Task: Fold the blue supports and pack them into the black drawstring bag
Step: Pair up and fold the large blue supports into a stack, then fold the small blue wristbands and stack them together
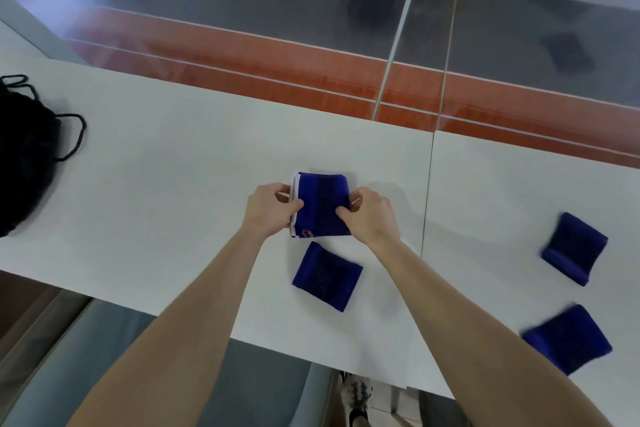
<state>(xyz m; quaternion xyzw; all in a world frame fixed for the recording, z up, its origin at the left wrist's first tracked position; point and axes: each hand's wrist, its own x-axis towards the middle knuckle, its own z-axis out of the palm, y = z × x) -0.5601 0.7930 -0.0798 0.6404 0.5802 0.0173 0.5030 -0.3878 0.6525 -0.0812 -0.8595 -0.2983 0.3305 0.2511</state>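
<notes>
**Step in hand: folding.** The blue fabric support with white edge trim [320,204] lies at the centre of the white flat surface [173,184], between both hands.

- The left hand [272,210] pinches the white-trimmed left edge, thumb on top and fingers curled.
- The right hand [372,215] pinches the right edge in the same way.

The piece appears to be doubled over, so the fold is probably being squared or finished.

**Position of the other items**

- A second blue support [327,276] lies just beside the first, nearer the person, and neither hand touches it.
- A third blue support [575,248] and a fourth blue support [568,338] lie well apart to the right.
- The black drawstring bag [24,156] lies at the far left of the surface, well apart from every support. No packing is evident.

**Next move, as judged**

- Flatten the fold so that it holds when released.
- Packing then calls for a long carry to the left.
- One hand will probably be needed to hold the bag mouth open, because the bag is soft.

**Hidden or unclear**

- The frame edge cuts off the bag, and its mouth cannot be seen.
- The fingertips under the fabric are hidden.
- An orange mark on the held support is too small to read.
- The fourth support is blurred.
- It cannot be determined whether the right-hand pieces are fully folded.
</notes>
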